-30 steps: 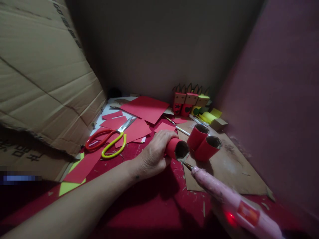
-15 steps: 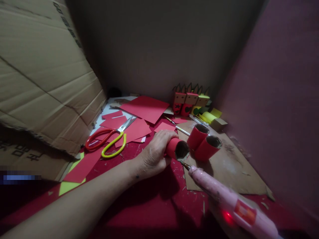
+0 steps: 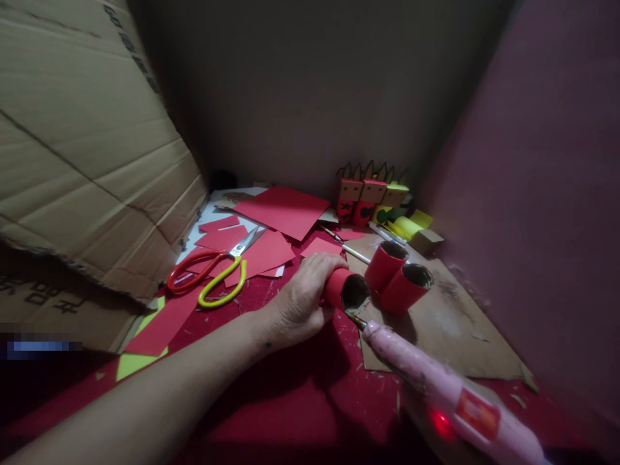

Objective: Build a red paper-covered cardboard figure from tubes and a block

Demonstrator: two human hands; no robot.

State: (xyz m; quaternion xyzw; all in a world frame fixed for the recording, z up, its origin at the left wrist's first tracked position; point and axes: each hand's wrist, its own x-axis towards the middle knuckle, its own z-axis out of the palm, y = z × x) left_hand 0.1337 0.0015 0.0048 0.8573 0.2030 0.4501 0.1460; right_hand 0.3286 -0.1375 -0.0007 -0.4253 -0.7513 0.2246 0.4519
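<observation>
My left hand (image 3: pixel 306 298) is wrapped round a red paper-covered tube (image 3: pixel 335 286), tilted with its open end towards the right. A pink glue gun (image 3: pixel 426 368) has its metal tip at the lower rim of that tube, and a red light glows on its underside. Behind and below the glue gun, my right hand (image 3: pixel 431 420) is dim and mostly hidden, holding it. Two more red tubes, one (image 3: pixel 382 266) behind the other (image 3: pixel 404 290), stand side by side on a brown cardboard sheet (image 3: pixel 455 323).
Scissors (image 3: pixel 223 271) with red and yellow handles lie on red paper pieces (image 3: pixel 283 210) at the left. Decorated red and yellow figures (image 3: pixel 363 200) stand at the back wall. A thin brush (image 3: pixel 356 253) lies by the cardboard. A large carton (image 3: pixel 87 148) rises at the left.
The glue gun's tip has shifted very slightly left along the tube's lower rim. My left hand keeps the same hold on the tube.
</observation>
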